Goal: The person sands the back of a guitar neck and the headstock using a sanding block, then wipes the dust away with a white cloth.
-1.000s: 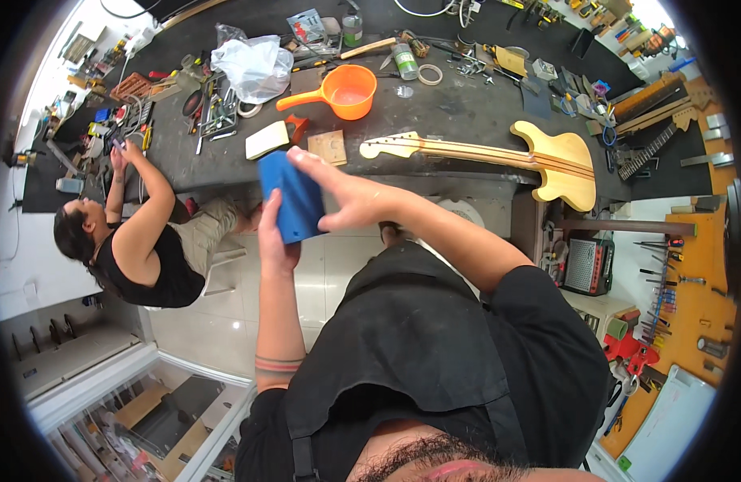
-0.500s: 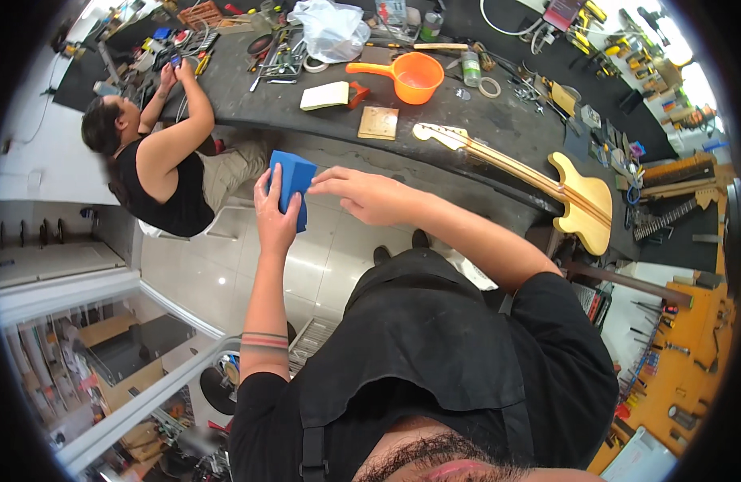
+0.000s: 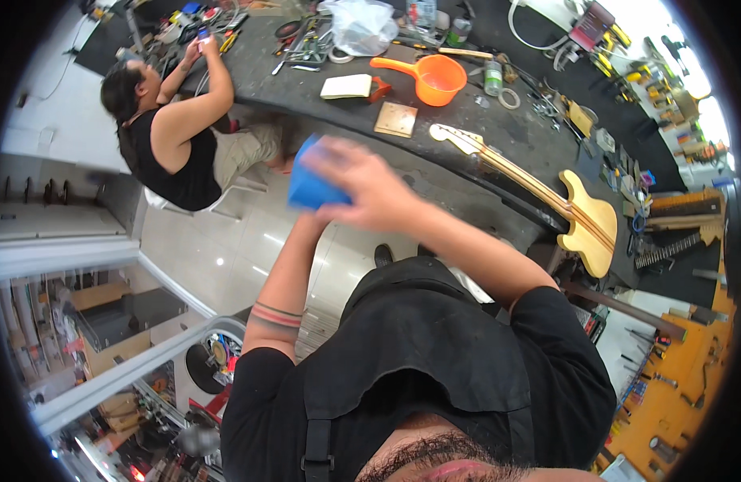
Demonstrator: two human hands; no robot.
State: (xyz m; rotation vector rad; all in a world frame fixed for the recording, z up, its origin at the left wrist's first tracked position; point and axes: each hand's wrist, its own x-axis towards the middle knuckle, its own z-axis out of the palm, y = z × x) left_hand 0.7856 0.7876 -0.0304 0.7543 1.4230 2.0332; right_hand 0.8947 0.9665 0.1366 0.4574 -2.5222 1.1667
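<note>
Both hands (image 3: 362,189), blue block (image 3: 310,189) now blurred

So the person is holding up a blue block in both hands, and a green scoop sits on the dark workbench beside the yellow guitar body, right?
Not quite: the head view shows the scoop is orange, not green. The rest stands: both hands, right hand in front, hold the blue block.

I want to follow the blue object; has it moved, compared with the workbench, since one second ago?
Yes. The blue object, under the right hand, overlapped the workbench edge earlier; now it lies below the edge, over the floor.
</note>
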